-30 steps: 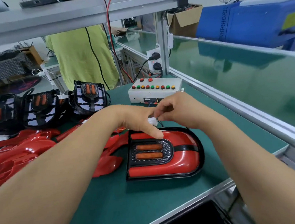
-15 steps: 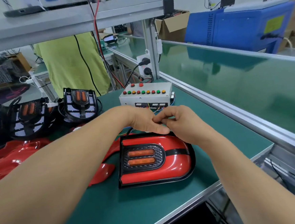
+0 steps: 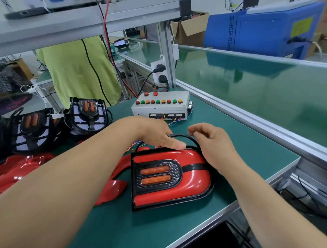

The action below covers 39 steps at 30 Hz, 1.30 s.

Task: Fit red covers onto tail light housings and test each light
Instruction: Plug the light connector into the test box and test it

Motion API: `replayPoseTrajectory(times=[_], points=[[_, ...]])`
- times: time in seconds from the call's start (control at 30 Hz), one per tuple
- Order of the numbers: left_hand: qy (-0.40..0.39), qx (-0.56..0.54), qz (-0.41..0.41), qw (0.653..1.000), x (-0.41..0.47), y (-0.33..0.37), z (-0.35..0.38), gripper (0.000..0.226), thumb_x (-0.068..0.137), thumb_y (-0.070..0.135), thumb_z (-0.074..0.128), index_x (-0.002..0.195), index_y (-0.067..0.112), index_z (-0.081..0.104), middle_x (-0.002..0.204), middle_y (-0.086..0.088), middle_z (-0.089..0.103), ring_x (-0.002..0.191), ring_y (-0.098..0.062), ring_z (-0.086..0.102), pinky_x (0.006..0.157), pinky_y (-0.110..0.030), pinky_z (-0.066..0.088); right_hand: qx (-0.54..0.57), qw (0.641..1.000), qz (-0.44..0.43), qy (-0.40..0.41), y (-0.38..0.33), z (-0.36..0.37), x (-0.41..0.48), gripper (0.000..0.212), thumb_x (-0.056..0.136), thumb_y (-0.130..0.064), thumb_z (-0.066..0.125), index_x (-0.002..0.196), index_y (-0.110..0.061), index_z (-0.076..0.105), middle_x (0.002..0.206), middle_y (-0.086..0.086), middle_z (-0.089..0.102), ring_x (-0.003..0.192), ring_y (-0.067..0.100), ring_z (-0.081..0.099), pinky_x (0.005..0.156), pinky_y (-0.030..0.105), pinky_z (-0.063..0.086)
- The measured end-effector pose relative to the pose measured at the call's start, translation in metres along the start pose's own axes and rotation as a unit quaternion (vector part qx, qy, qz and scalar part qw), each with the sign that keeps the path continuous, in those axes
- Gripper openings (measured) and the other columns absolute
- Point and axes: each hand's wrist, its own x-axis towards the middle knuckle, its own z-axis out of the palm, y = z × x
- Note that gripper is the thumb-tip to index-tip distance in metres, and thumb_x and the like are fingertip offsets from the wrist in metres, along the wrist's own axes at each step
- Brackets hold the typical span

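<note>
Green bench mat [image 3: 109, 235], conveyor [image 3: 254, 89] alongside, left hand [image 3: 157, 136] pinching black cable [image 3: 181, 135], right hand [image 3: 215, 145] curled, hold unclear

- Tail light [image 3: 194, 182]: glossy red, black rim, black honeycomb panel around two orange bars.
- Cable [image 3: 179, 135]: black.
- Bench [image 3: 112, 229]: dark green.
- Button box [image 3: 157, 110]: pale grey, with red, green and orange buttons.
- Loose covers [image 3: 16, 172]: red.
- Machine [image 3: 258, 28]: blue, yellow label.

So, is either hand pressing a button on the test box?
No, the left hand and right hand are both at the far edge of the tail light, by its black cable, short of the test box.
</note>
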Motion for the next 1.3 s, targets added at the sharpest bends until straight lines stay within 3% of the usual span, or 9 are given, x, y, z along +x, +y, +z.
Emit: replayPoseTrajectory(times=[0.27,0.4,0.7,0.77,0.83,0.97,1.1,1.2,1.3], points=[[-0.011,-0.242,0.019,0.97,0.0,-0.007,0.023,0.041,0.075,0.063,0.063,0.064,0.024,0.068,0.058,0.011,0.063,0.05,-0.003,0.058,0.051,-0.015,0.048,0.055,0.998,0.007,0.009,-0.002,0.012,-0.005,0.029,0.1,-0.008,0.049,0.099,-0.033,0.065,0.099,-0.01,0.071,0.101,0.009,0.067,0.094,0.024,0.048],[0.025,-0.305,0.035,0.951,-0.003,-0.014,0.036,0.05,0.091,0.044,0.064,0.044,0.027,0.063,0.047,0.013,0.051,0.041,-0.004,0.042,0.045,-0.017,0.036,0.037,0.999,0.01,-0.01,-0.002,0.012,-0.004,0.028,0.097,-0.011,0.055,0.09,-0.035,0.066,0.099,-0.008,0.073,0.099,0.009,0.068,0.093,0.025,0.049],[-0.02,-0.367,0.021,0.93,-0.024,-0.015,0.046,0.029,0.079,0.04,0.076,0.089,0.017,0.061,0.055,0.009,0.054,0.047,-0.005,0.046,0.047,-0.017,0.039,0.027,0.999,0.039,-0.011,-0.001,0.014,-0.006,0.031,0.096,-0.01,0.052,0.083,-0.035,0.067,0.093,-0.009,0.072,0.093,0.011,0.068,0.085,0.026,0.053],[0.004,-0.39,0.033,0.92,-0.024,-0.019,0.056,0.04,0.071,0.043,0.083,0.09,0.015,0.062,0.069,-0.003,0.056,0.061,-0.017,0.048,0.062,-0.024,0.043,0.026,0.999,0.039,-0.015,-0.001,0.011,-0.006,0.029,0.095,-0.011,0.054,0.085,-0.034,0.068,0.093,-0.01,0.072,0.093,0.01,0.067,0.08,0.022,0.05],[0.051,-0.445,0.039,0.893,-0.028,-0.024,0.062,0.039,0.065,0.043,0.084,0.089,0.017,0.068,0.084,-0.009,0.06,0.076,-0.021,0.052,0.077,-0.034,0.042,0.062,0.997,0.045,-0.004,-0.002,0.006,-0.005,0.024,0.094,-0.013,0.058,0.087,-0.032,0.069,0.094,-0.009,0.074,0.094,0.009,0.067,0.081,0.022,0.05],[0.147,-0.572,0.075,0.804,-0.033,-0.033,0.037,0.026,0.084,0.029,0.072,0.098,0.007,0.072,0.088,-0.015,0.074,0.071,-0.022,0.07,0.068,-0.034,0.058,0.282,0.953,0.106,0.013,-0.016,-0.011,-0.002,0.011,0.099,-0.031,0.057,0.105,-0.025,0.065,0.114,0.004,0.07,0.098,0.012,0.065,0.084,0.031,0.053],[0.241,-0.613,0.07,0.749,-0.027,-0.014,-0.008,0.032,0.086,0.04,0.071,0.099,0.011,0.071,0.083,-0.013,0.069,0.071,-0.026,0.065,0.068,-0.037,0.058,0.344,0.929,0.11,-0.083,-0.036,-0.025,-0.004,0.047,0.08,-0.073,0.05,0.116,-0.043,0.053,0.133,-0.007,0.055,0.123,0.012,0.054,0.097,0.056,0.049],[0.298,-0.629,0.058,0.715,-0.011,0.02,-0.031,0.029,0.09,0.042,0.064,0.092,0.013,0.066,0.08,-0.011,0.065,0.068,-0.024,0.062,0.066,-0.036,0.058,0.373,0.909,0.081,-0.168,-0.046,-0.037,-0.004,0.07,0.074,-0.078,0.047,0.135,-0.043,0.049,0.14,-0.013,0.056,0.128,0.013,0.056,0.097,0.064,0.045],[0.33,-0.643,0.056,0.689,0.008,0.064,-0.049,0.027,0.094,0.039,0.064,0.088,0.013,0.066,0.075,-0.008,0.07,0.065,-0.024,0.069,0.061,-0.04,0.061,0.391,0.905,0.054,-0.157,-0.053,-0.061,-0.002,0.072,0.081,-0.072,0.049,0.141,-0.033,0.047,0.134,-0.012,0.063,0.125,0.009,0.058,0.093,0.061,0.048]])
